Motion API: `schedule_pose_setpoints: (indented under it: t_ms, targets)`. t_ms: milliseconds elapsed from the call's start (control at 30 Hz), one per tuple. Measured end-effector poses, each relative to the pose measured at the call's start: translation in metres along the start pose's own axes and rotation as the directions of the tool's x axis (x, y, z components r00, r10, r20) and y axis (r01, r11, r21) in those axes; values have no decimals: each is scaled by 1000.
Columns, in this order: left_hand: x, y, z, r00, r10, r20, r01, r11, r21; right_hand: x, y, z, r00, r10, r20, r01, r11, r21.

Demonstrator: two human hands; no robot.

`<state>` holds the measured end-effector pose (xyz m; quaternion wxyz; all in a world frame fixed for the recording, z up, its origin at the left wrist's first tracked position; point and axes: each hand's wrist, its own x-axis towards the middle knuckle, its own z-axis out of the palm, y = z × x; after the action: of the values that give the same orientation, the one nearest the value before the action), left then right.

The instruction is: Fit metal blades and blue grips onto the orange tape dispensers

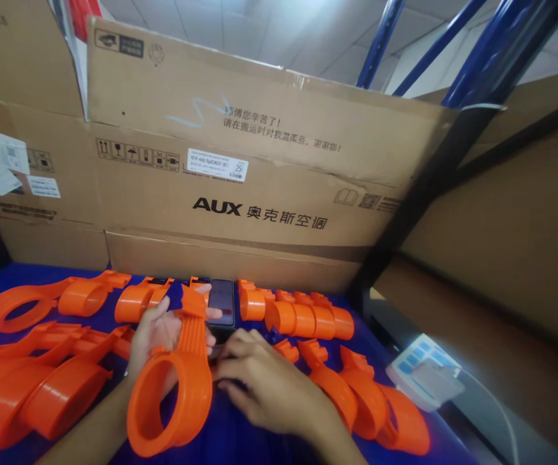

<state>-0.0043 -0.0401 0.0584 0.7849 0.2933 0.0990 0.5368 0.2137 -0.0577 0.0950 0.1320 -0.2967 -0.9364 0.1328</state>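
Note:
An orange plastic part (194, 381) with a large ring and a ribbed handle is in my left hand (155, 332), its ring toward me. The fingers of that hand show behind the handle, near a dark blue piece at the top. My right hand (254, 374) is just to the right, with fingers bent and pressed together; what they hold, if anything, is hidden. Beyond both hands a phone (221, 302) stands on the blue surface (240, 436).
More orange ringed parts (66, 400) lie at the left and in a back row (320, 320); several others (407, 420) lie at the right. Cardboard boxes (259, 181) wall the back. A black rack post (405, 206) and a white-blue power strip (424, 371) are at the right.

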Motion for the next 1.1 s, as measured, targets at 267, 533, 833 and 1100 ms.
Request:
schedule_pose_setpoints:
  t_ms: [267,533,833,1100]
  targets:
    - [1,-3,1,998,27,-61,-31,998,-62,3,-13,15,996,-37,83,46,993,-109]
    - [1,-2,-4,996,6,-91,-10,999,-48,0,0,6,997,-73,2,72,986,152]
    - [2,-5,-8,998,31,-54,-33,999,-34,-7,13,-15,956,207,-206,-30,773,634]
    - [4,-19,7,999,-34,-28,35,998,51,10,21,15,861,425,-278,101,393,914]
